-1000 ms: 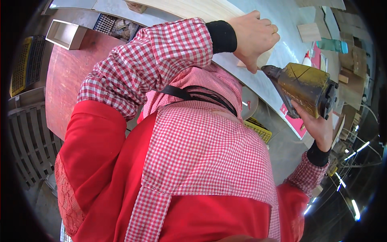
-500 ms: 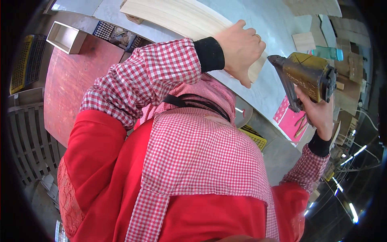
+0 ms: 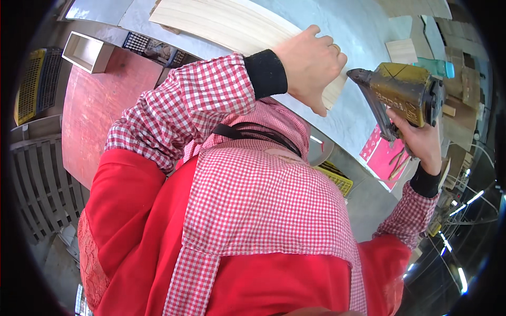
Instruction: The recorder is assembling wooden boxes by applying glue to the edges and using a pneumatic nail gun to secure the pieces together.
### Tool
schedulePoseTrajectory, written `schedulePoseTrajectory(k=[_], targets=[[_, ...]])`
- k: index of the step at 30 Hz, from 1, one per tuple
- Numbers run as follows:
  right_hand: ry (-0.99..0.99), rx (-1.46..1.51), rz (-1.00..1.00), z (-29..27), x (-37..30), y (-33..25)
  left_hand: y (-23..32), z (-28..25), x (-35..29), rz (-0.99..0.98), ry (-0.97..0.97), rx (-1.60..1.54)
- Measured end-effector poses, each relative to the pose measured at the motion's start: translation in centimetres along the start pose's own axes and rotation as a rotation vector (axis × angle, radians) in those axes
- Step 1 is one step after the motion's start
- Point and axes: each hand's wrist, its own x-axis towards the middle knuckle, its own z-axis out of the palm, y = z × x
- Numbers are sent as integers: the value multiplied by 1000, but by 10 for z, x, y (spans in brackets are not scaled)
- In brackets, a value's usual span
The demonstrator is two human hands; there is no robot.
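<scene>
A long pale wooden board (image 3: 226, 22) lies on the light grey-blue worktable (image 3: 358, 34). My left hand (image 3: 311, 67) grips the board close to its right end, the thumb at the near edge and the fingers over the far side. In my right hand (image 3: 421, 141) is a nail gun (image 3: 400, 87) with a worn yellow-and-black body, held by its handle. Its dark nose points left and sits close to the board's right end, beside my left knuckles. Whether the nose touches the wood, I cannot tell.
A small open wooden box (image 3: 87, 51) stands on a reddish board (image 3: 105, 100) at the left. Wood pieces (image 3: 401, 51) and a teal bottle (image 3: 438, 67) lie at the far right. A pink sheet (image 3: 383, 158) covers the table's near right corner. Yellow crates (image 3: 333, 176) are below.
The nail gun's nose has come slightly closer to the board's right end. My left hand keeps its grip on the board. The whole view has shifted a little.
</scene>
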Motion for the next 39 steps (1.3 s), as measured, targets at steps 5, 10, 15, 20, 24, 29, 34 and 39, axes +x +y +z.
schedulePoseTrajectory(k=[5, 10, 15, 20, 24, 29, 34, 39], targets=[[25, 36, 15, 1, -3, 19, -3, 1, 2, 29, -3, -1], [355, 151, 87, -3, -19, 75, -24, -4, 16, 53, 111, -74], [460, -153, 335, 1, -84, 201, -77, -40, 40, 11, -326, -355], [548, -455, 382, 55, -122, 291, -67, -87, 70, -272, -265, -773], [521, -538, 635, 76, -133, 312, -51, -79, 76, -461, 84, -1262], [500, -521, 663, 65, -110, 285, -25, -14, 11, -782, 275, -1700], [863, 20, 349, 42, 10, 262, 3, 26, -38, -1011, 444, -1756], [1069, -165, 388, 61, 180, 304, 6, 25, -56, -1091, 421, -1811]])
